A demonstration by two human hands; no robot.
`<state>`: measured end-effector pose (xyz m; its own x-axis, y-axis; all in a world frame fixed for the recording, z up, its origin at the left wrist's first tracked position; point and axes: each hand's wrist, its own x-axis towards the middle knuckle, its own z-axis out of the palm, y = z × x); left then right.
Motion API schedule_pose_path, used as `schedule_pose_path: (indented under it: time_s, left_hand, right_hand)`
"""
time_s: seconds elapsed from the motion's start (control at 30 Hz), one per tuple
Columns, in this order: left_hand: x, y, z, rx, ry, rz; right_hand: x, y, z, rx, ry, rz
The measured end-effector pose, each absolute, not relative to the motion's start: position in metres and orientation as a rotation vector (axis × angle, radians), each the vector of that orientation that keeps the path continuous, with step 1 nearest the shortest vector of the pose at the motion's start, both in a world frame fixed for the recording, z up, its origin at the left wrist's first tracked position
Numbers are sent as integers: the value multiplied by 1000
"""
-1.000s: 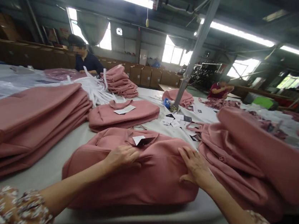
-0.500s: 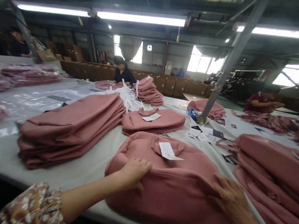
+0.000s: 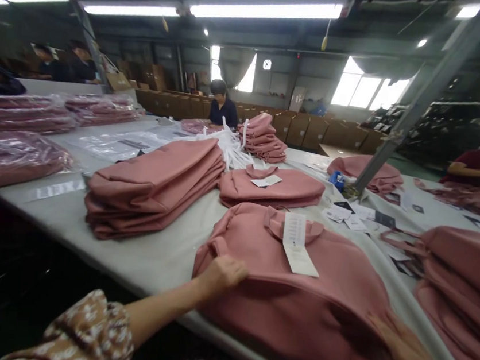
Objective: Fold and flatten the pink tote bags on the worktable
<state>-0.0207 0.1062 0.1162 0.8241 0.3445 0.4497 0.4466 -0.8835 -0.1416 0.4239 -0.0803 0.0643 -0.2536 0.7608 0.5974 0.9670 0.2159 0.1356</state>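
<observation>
A pink bag (image 3: 289, 318) with a short top handle lies in front of me near the table's edge. A white paper tag (image 3: 299, 244) hangs from its handle and lies unfolded on the upper panel. My left hand (image 3: 221, 277) is closed on the bag's raised front edge at its left side. Along the right side, my right hand (image 3: 405, 349) rests against the bag with its fingers stretched out, slightly blurred. Just behind lies a flat pink bag (image 3: 276, 190), also tagged.
Pink bags are stacked at left (image 3: 152, 187) and right (image 3: 462, 280). Plastic-wrapped bags (image 3: 13, 151) lie far left. Loose tags (image 3: 355, 216) are scattered near a metal post (image 3: 427, 97). A co-worker (image 3: 223, 109) sits across the table; others are at the sides.
My view has turned right to left, so things appear shifted rightward. The tag has unfolded further over the bag. The bag's front edge is lifted more, and my right hand is lower along its side.
</observation>
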Motion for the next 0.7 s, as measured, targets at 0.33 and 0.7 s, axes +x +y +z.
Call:
schedule_pose_path:
  time_s: [0.33,0.7]
  left_hand:
    - [2,168,174,-2835,-649,-503]
    - [-2,155,148,-2832,-773,-521]
  right_hand:
    - [454,-54,133,-1683,-2179,-643]
    - [292,38,173,-1754,-2296,-156]
